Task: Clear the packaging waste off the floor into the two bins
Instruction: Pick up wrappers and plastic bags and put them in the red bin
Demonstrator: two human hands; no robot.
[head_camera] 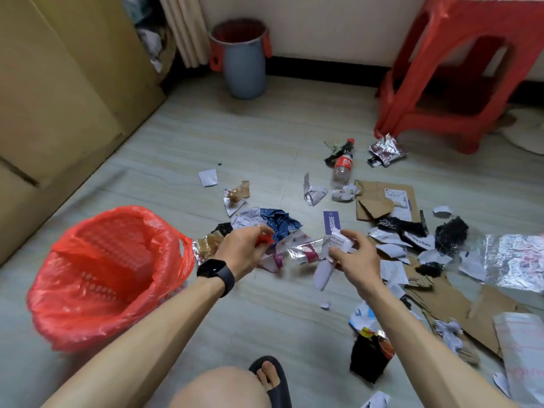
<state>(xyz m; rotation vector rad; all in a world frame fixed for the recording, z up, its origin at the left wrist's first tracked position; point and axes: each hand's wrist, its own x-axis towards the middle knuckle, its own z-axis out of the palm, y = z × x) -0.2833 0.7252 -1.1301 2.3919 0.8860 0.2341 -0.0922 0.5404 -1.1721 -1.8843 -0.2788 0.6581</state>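
2 bins (63,316) (243,72), 1 bottle (342,167), 1 stool (459,30)

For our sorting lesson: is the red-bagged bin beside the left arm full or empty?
Looks empty: the red-bagged bin shows only liner and mesh wall inside, no waste.

The left forearm (141,328) and the right forearm (412,328) are bare along all their visible length behind the grips. Just behind the left hand (241,245) and its grip, a black smartwatch (216,272) wraps the wrist, with a dark, rounded-square face on a broad matte black strap. A thin silvery ring (258,227) sits on one finger of that hand, right at the grip. The right hand (356,254) is bare. Well behind both grips, nearest the body, a bare knee (220,387) shows. Beside it is a black slide sandal (272,381) with a wide strap, the toes (265,369) uncovered at its front.
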